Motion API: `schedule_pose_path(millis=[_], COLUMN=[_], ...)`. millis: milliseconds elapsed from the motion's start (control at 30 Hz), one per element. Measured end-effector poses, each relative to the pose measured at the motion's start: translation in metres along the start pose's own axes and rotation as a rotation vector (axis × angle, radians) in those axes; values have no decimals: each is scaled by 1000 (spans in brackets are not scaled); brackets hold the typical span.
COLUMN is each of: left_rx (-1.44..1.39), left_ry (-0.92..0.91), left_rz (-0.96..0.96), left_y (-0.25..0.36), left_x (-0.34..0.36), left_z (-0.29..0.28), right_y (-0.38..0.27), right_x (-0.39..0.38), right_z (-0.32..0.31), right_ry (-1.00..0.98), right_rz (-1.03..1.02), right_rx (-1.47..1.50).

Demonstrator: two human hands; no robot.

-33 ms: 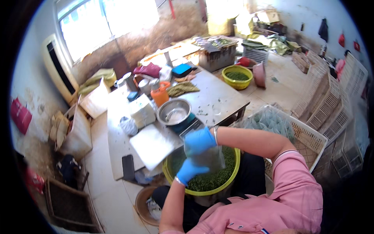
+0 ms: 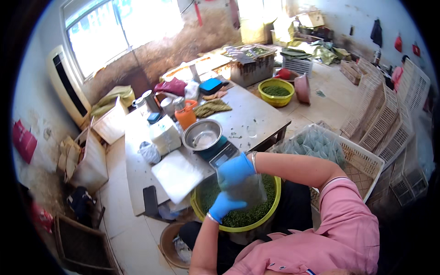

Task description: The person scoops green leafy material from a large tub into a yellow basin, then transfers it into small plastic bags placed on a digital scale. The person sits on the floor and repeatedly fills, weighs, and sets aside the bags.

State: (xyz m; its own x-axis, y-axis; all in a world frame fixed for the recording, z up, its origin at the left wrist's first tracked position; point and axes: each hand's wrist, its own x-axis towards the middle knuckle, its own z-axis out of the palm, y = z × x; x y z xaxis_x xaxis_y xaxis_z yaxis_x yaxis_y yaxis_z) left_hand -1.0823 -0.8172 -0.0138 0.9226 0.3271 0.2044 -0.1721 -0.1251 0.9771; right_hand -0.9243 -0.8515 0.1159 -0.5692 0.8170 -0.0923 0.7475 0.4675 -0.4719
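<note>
Both hands wear blue gloves and meet over a yellow basin [image 2: 244,228] full of small green grains or berries [image 2: 240,218], too small to name surely. My right hand [image 2: 236,170] is closed on the upper part of a clear plastic bag [image 2: 251,191]. Lower down, my left hand [image 2: 224,206] grips the bag's near side, thumb pointing right. The bag hangs above the heap and looks greenish; how much it contains is hard to make out. Just beyond my right hand stands a digital scale [image 2: 224,154] carrying a metal bowl [image 2: 202,134].
White plastic sheets or bags [image 2: 176,175] and a dark phone [image 2: 150,200] lie on the table [image 2: 261,120]. An orange jug [image 2: 185,115] stands behind the bowl. To my right is a white crate [image 2: 362,165] with filled clear bags [image 2: 316,145]. A brown bin [image 2: 170,238] sits by my left leg.
The whole view has shifted slightly. Both hands keep their hold on the plastic bag in nearly the same place over the basin.
</note>
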Motion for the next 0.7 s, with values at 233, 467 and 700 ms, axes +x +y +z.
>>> schedule_pose_path(millis=[233,467,700], left_rx=[-35,74,217], left_ry=[170,295,390], left_rz=[-158,-107,-25], left_y=[-6,-9,-18], left_x=[-23,-21,-3], left_z=[28,62,70], right_y=[0,-54,-61], right_x=[-43,-64,-97], right_z=[18,12,40], right_ry=[-22,-70,247], right_rz=[-247,333,462], right_rx=[195,2,-238])
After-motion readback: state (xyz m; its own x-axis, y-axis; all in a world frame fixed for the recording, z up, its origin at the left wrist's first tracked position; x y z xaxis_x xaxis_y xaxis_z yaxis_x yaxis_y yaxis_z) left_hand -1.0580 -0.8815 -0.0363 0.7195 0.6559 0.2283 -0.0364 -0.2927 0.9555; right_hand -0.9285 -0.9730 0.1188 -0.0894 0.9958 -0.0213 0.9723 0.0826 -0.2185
